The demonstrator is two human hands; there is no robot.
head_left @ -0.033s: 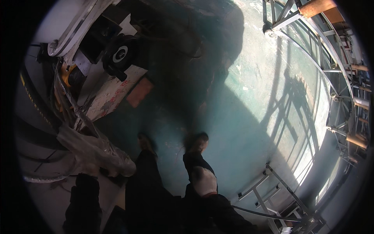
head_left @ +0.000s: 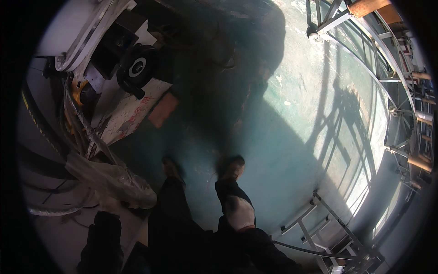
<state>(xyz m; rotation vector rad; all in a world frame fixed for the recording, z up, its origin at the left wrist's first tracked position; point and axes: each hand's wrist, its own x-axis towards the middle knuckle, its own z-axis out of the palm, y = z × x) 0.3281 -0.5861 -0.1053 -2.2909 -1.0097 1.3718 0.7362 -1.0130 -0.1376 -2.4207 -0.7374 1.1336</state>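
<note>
At the lower left, my left hand (head_left: 108,203) is dim and touches or lies close against a cable bundle wrapped in clear plastic (head_left: 109,180). Its fingers are hidden, so I cannot tell whether they grip the wrap. A white glove with a red-edged cuff covers my right hand (head_left: 240,214), which is over my right leg at the knee or thigh. The fingers of that hand merge into shadow, and nothing held can be made out. Both arms wear dark sleeves.
Upper left is a machine with a black round knob-like part (head_left: 137,67) and a paint-chipped panel (head_left: 130,109), beside a reddish brick-like block (head_left: 163,109). Thick black hoses (head_left: 41,121) run along the left. Metal racks with rollers (head_left: 365,34) line the right; another metal frame (head_left: 315,228) stands lower right.
My left hand and sleeve have shifted slightly right and down. The view has tilted a little, and my right hand stays over the leg.
</note>
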